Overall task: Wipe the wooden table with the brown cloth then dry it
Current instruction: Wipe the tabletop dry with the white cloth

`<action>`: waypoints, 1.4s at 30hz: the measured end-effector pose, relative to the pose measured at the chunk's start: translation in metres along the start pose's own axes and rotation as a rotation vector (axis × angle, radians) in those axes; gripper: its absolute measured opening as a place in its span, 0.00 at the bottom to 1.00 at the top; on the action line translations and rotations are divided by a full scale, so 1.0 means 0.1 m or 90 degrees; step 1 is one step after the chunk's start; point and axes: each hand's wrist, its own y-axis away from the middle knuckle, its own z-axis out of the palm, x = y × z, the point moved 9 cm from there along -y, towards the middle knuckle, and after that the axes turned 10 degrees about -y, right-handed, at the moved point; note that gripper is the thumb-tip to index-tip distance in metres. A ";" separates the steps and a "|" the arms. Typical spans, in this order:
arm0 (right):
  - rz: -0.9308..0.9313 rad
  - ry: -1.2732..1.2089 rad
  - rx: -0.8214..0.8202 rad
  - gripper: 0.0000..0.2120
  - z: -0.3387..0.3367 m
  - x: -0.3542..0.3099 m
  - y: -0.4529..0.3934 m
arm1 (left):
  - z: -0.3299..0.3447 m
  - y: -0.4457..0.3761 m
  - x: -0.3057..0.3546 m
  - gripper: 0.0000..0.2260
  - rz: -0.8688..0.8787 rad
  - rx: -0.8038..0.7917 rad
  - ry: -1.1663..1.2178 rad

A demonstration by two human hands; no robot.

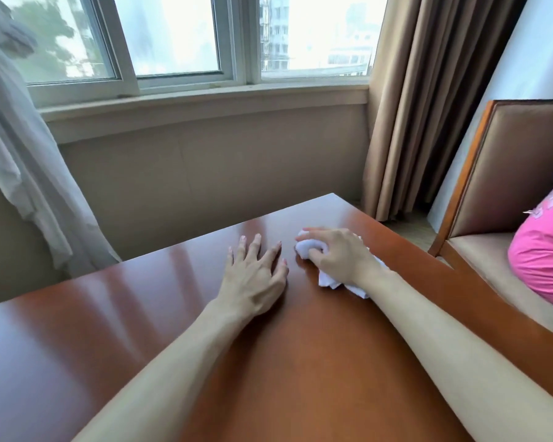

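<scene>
Two bare forearms enter from the bottom edge, nearest the lens, and reach forward over the table (77,330), a glossy reddish-brown wooden top showing pale streaks of window reflection.

Left hand (253,279): palm down, fingers straight and spread, fingertips touching the wood. Holds nothing.

Right hand (336,256): just to the right of the left hand, a narrow strip of bare wood between them. Fingers and thumb curled around a crumpled white cloth (310,247), pressing it onto the table surface. Part of the cloth bulges out ahead of the thumb; more of it trails back under the wrist, toward the camera. The cloth in view is white, not brown; no brown cloth shows in this frame.

Beyond the hands: the far corner of the table, then a beige wall below a window (173,36) with a grey frame, buildings and foliage blurred outside.
Left of the left hand, well apart: a sheer white curtain (23,186) hanging down.
Right of the right hand and beyond: a brown curtain (428,100) in heavy folds.
Further right, off the table edge: a wood-framed chair (508,173) with tan upholstery, a pink cushion (543,256) resting on its seat.
</scene>
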 end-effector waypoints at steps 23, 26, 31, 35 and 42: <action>-0.055 -0.029 0.003 0.20 0.14 -0.38 0.72 | 0.08 -0.04 -0.06 0.27 -0.020 -0.003 -0.005; -0.077 -0.019 -0.022 0.20 0.08 -0.38 0.89 | 0.06 -0.03 -0.05 0.27 -0.017 0.000 -0.012; 0.069 0.010 0.074 0.15 -0.29 0.27 0.23 | 0.05 -0.01 -0.03 0.27 -0.010 0.012 -0.015; 0.149 0.030 0.136 0.10 -0.48 0.72 -0.56 | 0.02 0.04 -0.10 0.27 -0.026 0.042 -0.015; 0.159 0.034 0.157 0.13 -0.27 0.79 -1.25 | 0.08 -0.10 -0.07 0.31 -0.026 0.046 -0.001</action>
